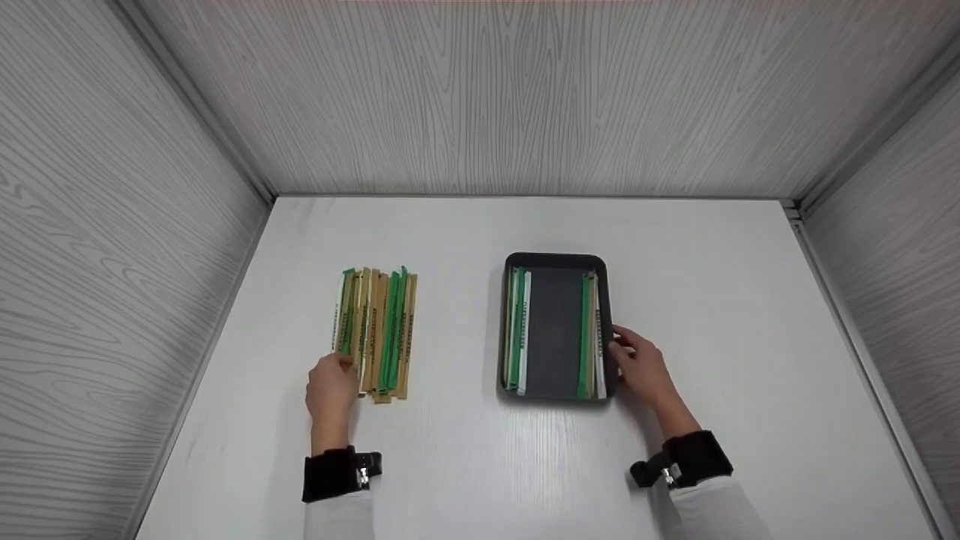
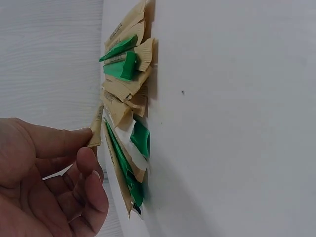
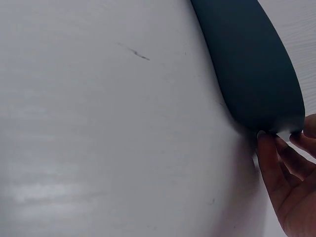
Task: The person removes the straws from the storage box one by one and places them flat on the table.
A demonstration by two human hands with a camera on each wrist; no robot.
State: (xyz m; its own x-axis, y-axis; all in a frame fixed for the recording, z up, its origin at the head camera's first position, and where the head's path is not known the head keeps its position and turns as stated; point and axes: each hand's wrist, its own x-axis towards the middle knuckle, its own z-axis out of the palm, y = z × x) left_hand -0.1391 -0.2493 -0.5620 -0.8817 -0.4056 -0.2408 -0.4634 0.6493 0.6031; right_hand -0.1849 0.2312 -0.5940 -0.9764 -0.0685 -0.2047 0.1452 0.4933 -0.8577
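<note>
My left hand (image 1: 332, 386) pinches a brown packet (image 2: 97, 127) while my right hand (image 1: 643, 371), fingers loosely extended, touches the black tray (image 1: 555, 259).

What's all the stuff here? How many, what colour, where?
Walls: three, grey, back and sides
Table: one, white, in the middle
Tray: one, blackish, on the table
Packets inside: several, green, white and tan, along the tray's long sides
Loose packets: many, tan, green and white, left of the tray
Held packet: one, tan, by the loose packets
Left hand: one, bare, pinching the held packet
Right hand: one, bare, touching the tray's edge
Wristbands: two, black, on wrists
Wrist cameras: two, black, on the wristbands
Sleeves: two, pale, below the wristbands
</note>
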